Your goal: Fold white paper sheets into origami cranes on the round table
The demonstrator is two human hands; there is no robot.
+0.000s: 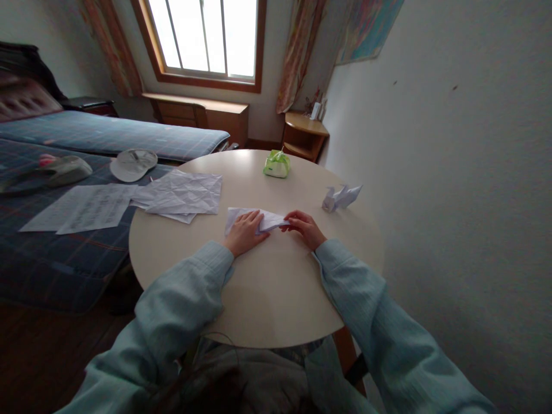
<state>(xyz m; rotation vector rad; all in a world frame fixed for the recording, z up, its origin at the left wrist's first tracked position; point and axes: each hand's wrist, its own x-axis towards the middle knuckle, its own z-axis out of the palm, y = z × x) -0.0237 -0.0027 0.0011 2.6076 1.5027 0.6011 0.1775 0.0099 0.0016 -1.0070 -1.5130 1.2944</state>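
A folded sheet of white paper lies on the round table in front of me, wide at its left end and narrowing to the right. My left hand lies flat over its left part, fingers stretched out and pressing it to the tabletop. With thumb and fingers closed, my right hand pinches the paper's narrow right end. Some of the paper is hidden under my left hand. To the right of my hands stands a folded white paper figure, like a bird with a raised wing or tail.
Creased paper sheets overlap the table's left edge. Printed sheets and a white cap lie on the bed. A green tissue pack sits at the table's far side. A white wall rises close on the right.
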